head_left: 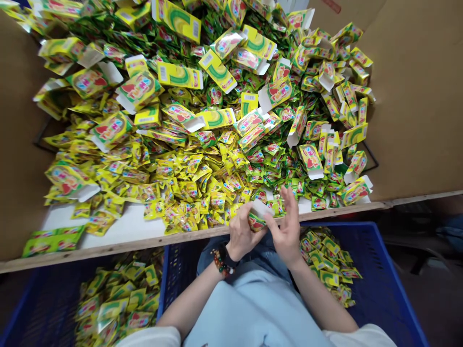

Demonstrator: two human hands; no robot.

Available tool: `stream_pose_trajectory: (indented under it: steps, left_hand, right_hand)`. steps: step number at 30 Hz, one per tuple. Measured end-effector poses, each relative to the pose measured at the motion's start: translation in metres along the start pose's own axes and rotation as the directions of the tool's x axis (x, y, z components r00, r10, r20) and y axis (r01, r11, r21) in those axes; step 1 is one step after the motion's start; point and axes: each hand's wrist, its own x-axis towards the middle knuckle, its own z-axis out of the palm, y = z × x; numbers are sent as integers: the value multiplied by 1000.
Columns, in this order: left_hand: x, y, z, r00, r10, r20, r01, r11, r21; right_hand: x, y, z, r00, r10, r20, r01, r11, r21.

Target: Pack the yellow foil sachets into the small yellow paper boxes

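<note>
My left hand [240, 233] is closed around a small candy box [256, 222] at the table's front edge. The box's white flap stands up and points away from me. Beside it my right hand [288, 236] is open, its fingers stretched upward and its thumb close to the box's flap; whether the thumb touches it I cannot tell. Just beyond my hands lie yellow candy sachets [188, 190] and green candy sachets [269, 161] in a loose heap. Open-flapped cartons [311, 161] of the same print are scattered over the heap.
A wooden edge [144, 246] runs along the table's front. Cardboard walls [415, 106] stand at both sides. Below, a blue crate [388, 284] on the right and another blue crate [47, 299] on the left hold packed boxes. A green sachet strip [54, 240] lies at the left corner.
</note>
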Motion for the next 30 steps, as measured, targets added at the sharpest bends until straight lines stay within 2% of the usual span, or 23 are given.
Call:
stream_pose_trajectory:
  steps: [1, 2, 4, 5, 8, 10, 12, 15, 18, 22, 26, 28, 30]
  left_hand:
    - [-1, -2, 2, 999, 45, -27, -45, 999, 5]
    - [-1, -4, 4, 994, 96, -57, -95, 995, 20]
    - [-2, -7, 8, 980, 179, -91, -174, 983, 65]
    - [-1, -8, 9, 975, 195, -102, -187, 978, 89]
    - [1, -8, 9, 973, 188, -136, -168, 975, 145]
    - [2, -5, 7, 980, 167, -107, -149, 976, 157]
    - [4, -2, 5, 986, 152, -65, -138, 975, 174]
    - [5, 1, 2, 989, 133, -63, -118, 970, 211]
    - [6, 1, 1, 988, 127, -88, -106, 972, 208]
    - [5, -1, 4, 991, 97, -96, -79, 982, 170]
    - [4, 2, 2, 988, 127, -89, -113, 982, 153]
    - [9, 7, -9, 986, 167, -16, -163, 976, 146]
    - [18, 12, -29, 973, 210, 98, -224, 959, 174]
  right_hand:
    - [2, 2, 1, 992, 115, 60, -121, 986, 113]
    - [3, 4, 2, 964, 201, 175, -236, 949, 208]
    - [5, 7, 2, 886, 256, 386, -383, 874, 300]
    - [5, 7, 1, 871, 247, 425, -396, 865, 309]
    - [2, 5, -2, 921, 129, 369, -234, 938, 256]
    - [0, 2, -1, 949, 69, 308, -135, 971, 198]
    - [0, 1, 3, 966, 97, 239, -141, 974, 177]
    - [3, 2, 9, 959, 199, 202, -242, 946, 215]
    - [6, 3, 9, 955, 188, 232, -240, 944, 226]
    - [4, 7, 10, 953, -25, 302, -11, 993, 117]
    - [-3, 10, 11, 928, -215, 303, 219, 975, 21]
    - [-8, 8, -2, 916, -252, 311, 281, 958, -54]
    - [-14, 6, -28, 924, -172, 342, 263, 934, -241]
